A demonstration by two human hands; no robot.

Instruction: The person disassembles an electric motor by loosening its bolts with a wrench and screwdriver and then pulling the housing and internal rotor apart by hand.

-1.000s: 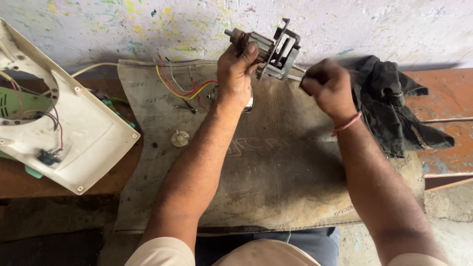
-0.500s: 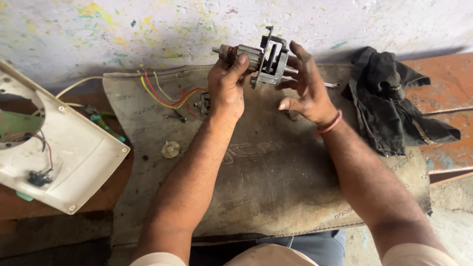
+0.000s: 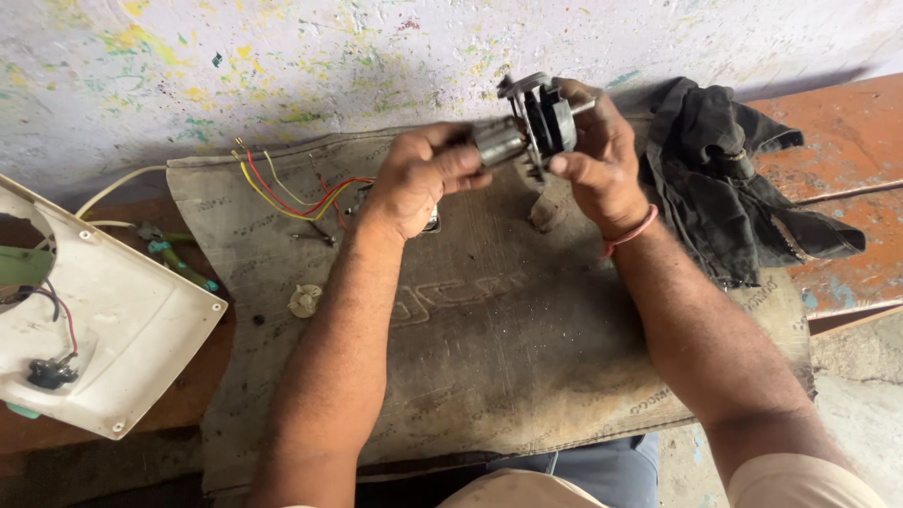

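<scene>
Head view: we log both hands raised over the bench, sharing one part.
Left hand [image 3: 419,179]: fingers wrapped shut around the dark cylindrical end of a small electric motor [image 3: 527,127].
Right hand [image 3: 597,160]: clamped on the motor's far end, fingertips on the metal frame and the shaft tip.
Motor position: held in the air between our two hands, just above the sacking, shaft lying roughly level.
Handling, our judgement: dense and rigid for its size, bare metal, probably greasy; the frame edges look sharp. Best gripped on the round body and frame, not on the thin shaft or the windings.
Below the left hand: red and yellow wires [image 3: 282,193] trail off toward the wall; whether they join the motor, we cannot tell.
Beyond the right hand: crumpled black cloth [image 3: 734,174].
Far side of the left forearm: white plastic housing [image 3: 122,348] with small wires, and a small pale round part [image 3: 305,300].
Surface: worn sackcloth mat [image 3: 489,348] over a reddish wooden bench [image 3: 847,141].
Room: paint-spattered pale wall [image 3: 282,66] behind.
</scene>
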